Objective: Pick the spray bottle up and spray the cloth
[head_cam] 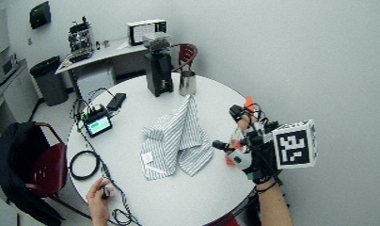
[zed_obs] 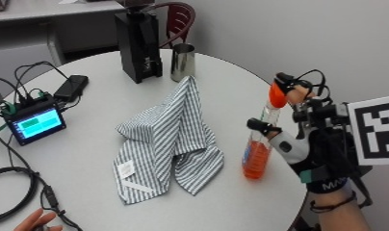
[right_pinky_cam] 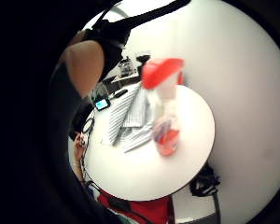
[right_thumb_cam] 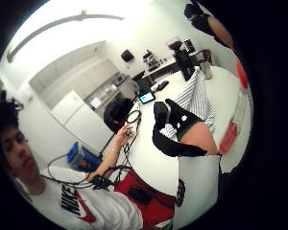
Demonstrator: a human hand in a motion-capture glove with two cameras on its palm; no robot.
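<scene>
the gloved right hand sits right at the spray bottle, fingers curling toward its neck and orange head; whether they have actually closed round it i cannot tell. the bottle stands upright near the table edge, and looks not yet lifted. just beyond the bottle lies the striped cloth, crumpled and apart from it. farther past the cloth stand a steel cup and a black box. lifting, aiming and spraying all seem left to do.

A red-capped spray bottle with orange liquid stands on the white round table beside a striped cloth.
</scene>
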